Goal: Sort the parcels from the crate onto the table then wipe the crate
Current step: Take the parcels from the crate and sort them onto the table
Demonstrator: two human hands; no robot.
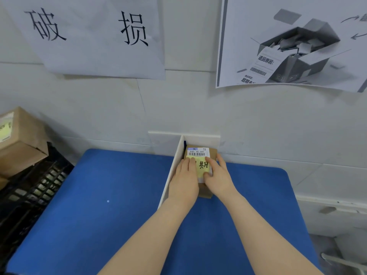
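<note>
A small brown cardboard parcel (204, 155) with a white barcode label and a yellow note stands on the blue table (99, 195), right of a white upright divider (174, 165) and near the wall. My left hand (184, 181) lies on the parcel's left top with straight fingers. My right hand (219, 175) holds its right side, thumb pressing on the yellow note. A black slatted crate (29, 191) stands at the left, with another brown parcel (19, 139) on top of it.
On the white wall hang a sheet with two large black characters (89, 30) above the table's left half and a poster of an open box (294, 42) above the right half. A white ledge (327, 207) runs at the right.
</note>
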